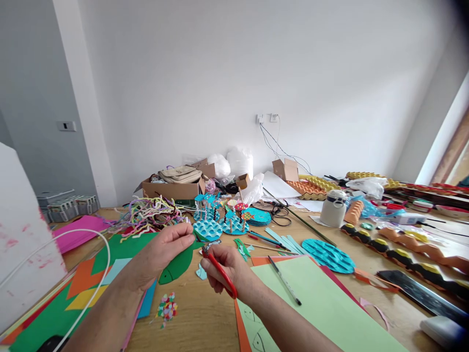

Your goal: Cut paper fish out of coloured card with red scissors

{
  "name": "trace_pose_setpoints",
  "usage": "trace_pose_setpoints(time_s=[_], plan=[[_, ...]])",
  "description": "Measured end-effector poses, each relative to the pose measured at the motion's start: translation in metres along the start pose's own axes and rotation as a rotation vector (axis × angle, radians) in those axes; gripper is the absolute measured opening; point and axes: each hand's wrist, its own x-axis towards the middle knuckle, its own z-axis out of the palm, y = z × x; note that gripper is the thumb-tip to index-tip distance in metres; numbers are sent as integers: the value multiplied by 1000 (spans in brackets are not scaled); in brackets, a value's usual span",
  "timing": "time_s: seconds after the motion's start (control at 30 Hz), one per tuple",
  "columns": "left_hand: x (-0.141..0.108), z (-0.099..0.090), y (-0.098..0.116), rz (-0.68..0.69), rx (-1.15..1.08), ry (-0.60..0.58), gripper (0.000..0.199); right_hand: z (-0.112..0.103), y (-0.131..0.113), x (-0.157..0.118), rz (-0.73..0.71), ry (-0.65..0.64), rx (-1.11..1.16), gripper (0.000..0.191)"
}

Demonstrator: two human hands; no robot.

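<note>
My left hand (172,249) pinches a piece of dark green paper (179,268) with a fish drawn on its lower end. In my right hand (225,269) is a pair of scissors (224,276) with red handles, its tip close to the right edge of the green paper. Most of the blades is hard to make out. Beneath the hands, a small light blue paper fish (201,272) lies on the table. Green paper scraps (242,249) are just beyond my right hand.
Light green paper (311,293) with drawn fish and a pen (284,280) lies at right. Small paper dots (167,308) sit in front. Blue decorated bases (208,230) stand behind the hands, beside pipe cleaners (154,215). A white cable (106,254) arcs at left.
</note>
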Motion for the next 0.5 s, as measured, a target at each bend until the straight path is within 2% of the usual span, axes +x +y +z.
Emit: trace_pose_setpoints(time_s=[0.13, 0.5], plan=[[1, -1, 1, 13, 33, -41, 26, -1, 1, 1, 4, 0, -9, 36], [1, -5, 1, 20, 96, -43, 25, 0, 5, 1, 57, 36, -50, 32]])
